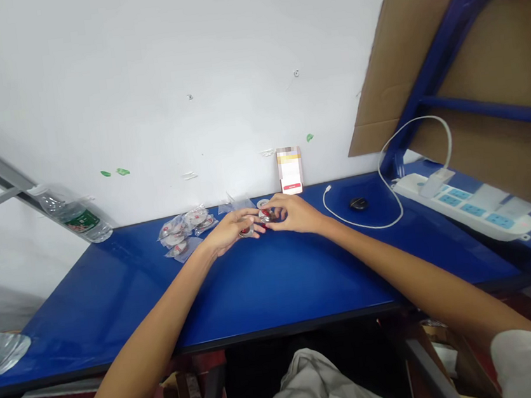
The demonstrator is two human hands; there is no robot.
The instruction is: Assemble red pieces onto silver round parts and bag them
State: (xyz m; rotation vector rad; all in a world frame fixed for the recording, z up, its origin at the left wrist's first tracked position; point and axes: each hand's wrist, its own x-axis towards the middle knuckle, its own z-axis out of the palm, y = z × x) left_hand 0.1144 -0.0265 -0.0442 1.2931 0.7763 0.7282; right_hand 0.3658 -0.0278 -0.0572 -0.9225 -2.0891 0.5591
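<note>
My right hand [298, 213] pinches a small shiny round badge [265, 215], silver with some red, between thumb and fingers. Close beside it, my left hand [231, 231] has its fingers curled round another round badge [246, 232], partly hidden by them. The fingertips of both hands nearly meet above the blue table. Just behind them lies a pale round piece [263, 204], and a clear plastic bag [237, 203] rests by the wall. Left of my hands is a pile of bagged round badges [174, 235], white with red marks.
A lit phone [290, 170] leans upright on the white wall. To the right are a black oval object [358, 204], a white cable [378, 227] and a power strip [468, 206]. Water bottles [75, 214] stand at the left. The blue table [276, 293] ends at a dark front edge.
</note>
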